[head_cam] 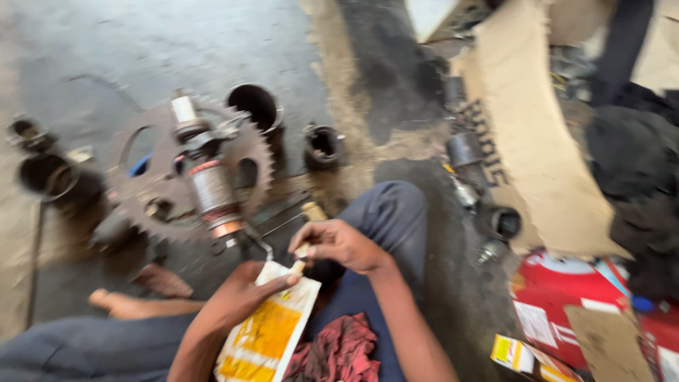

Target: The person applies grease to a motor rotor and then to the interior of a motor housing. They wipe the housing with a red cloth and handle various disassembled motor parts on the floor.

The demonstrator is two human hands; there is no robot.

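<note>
My left hand (240, 293) grips the top edge of a white and yellow plastic pouch (265, 332) held over my lap. My right hand (336, 244) is just above the pouch's opening, with its fingers pinched on a small pale piece (300, 258) at the pouch's mouth. A dark red rag (339, 350) lies on my lap beside the pouch. Ahead of my hands, a large toothed sprocket (152, 184) lies on the floor with a cylindrical metal shaft part (209, 184) resting across it.
Several dark metal rings and sleeves (256, 106) stand on the dusty concrete floor around the sprocket. A cardboard sheet (527, 134) lies at the right, with red boxes (566, 290) below it. My bare foot (131, 304) rests at the lower left.
</note>
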